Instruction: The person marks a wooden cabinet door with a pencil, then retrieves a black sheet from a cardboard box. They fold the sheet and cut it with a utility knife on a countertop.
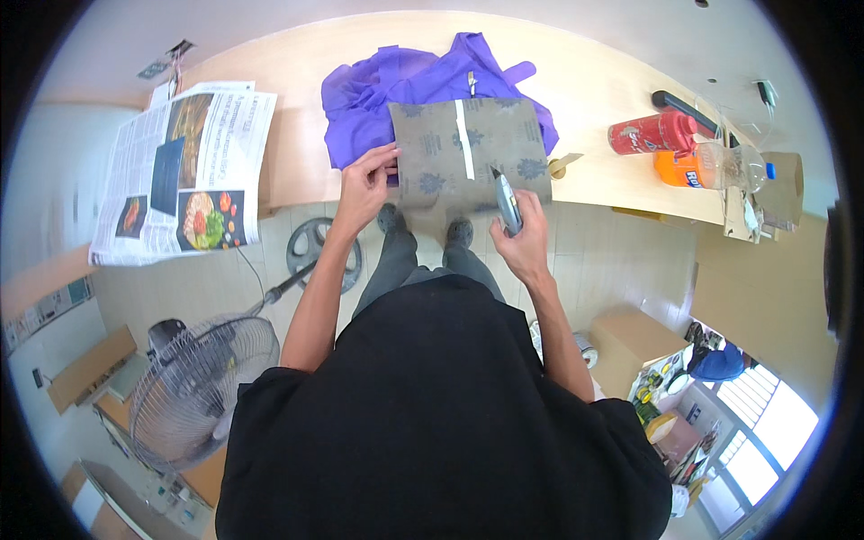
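Note:
A grey-brown sheet or flat packet [418,135] with dark printed motifs lies partly over the table's near edge. A narrow white strip [464,135] runs down its middle. My left hand [367,184] pinches the left edge of the sheet between thumb and fingers. Closed around a grey utility knife [508,209] with a thin dark tip, my right hand [529,238] is above the sheet's lower right part. Whether the tip touches the sheet, I cannot tell. Crumpled purple cloth [369,85] with straps lies behind and partly under the sheet.
Newspapers [135,193] overhang the table at left. On the table's right are a red bottle [650,135] and a plastic bottle with an orange label [684,169], both lying down. A standing fan [202,387] is at lower left, a cardboard box [630,346] at lower right.

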`<state>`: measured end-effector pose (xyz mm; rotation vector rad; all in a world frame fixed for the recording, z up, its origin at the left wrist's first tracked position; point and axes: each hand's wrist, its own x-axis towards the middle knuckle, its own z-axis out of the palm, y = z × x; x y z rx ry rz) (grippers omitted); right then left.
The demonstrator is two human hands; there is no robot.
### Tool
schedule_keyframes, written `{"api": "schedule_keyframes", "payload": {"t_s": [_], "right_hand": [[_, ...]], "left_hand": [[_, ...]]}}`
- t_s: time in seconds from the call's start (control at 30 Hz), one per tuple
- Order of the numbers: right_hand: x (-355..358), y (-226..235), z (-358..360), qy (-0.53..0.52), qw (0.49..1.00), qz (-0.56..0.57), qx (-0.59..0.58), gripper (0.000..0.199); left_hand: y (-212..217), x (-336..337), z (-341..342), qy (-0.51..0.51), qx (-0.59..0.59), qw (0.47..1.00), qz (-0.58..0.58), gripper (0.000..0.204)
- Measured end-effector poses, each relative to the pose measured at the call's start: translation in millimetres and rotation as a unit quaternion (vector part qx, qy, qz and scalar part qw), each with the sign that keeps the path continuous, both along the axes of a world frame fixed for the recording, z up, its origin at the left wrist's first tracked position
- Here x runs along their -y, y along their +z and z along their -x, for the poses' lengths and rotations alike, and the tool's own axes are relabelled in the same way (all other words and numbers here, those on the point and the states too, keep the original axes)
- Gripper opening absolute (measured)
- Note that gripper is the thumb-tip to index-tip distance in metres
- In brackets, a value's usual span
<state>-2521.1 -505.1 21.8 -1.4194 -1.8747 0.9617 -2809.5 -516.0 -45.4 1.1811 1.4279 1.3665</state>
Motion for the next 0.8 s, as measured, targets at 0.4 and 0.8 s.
{"api": "schedule_keyframes", "payload": {"t_s": [0.4, 0.8], "right_hand": [[-42, -49, 51, 0.138, 0.984, 0.102, -0.045, 0.045], [-50, -53, 63, 0.115, 0.987, 0.111, 0.008, 0.046]], "left_hand": [[-14, -17, -33, 0.092, 0.059, 0.979, 0.17, 0.051], [5, -40, -33, 0.025, -0.078, 0.957, 0.279, 0.051]]}}
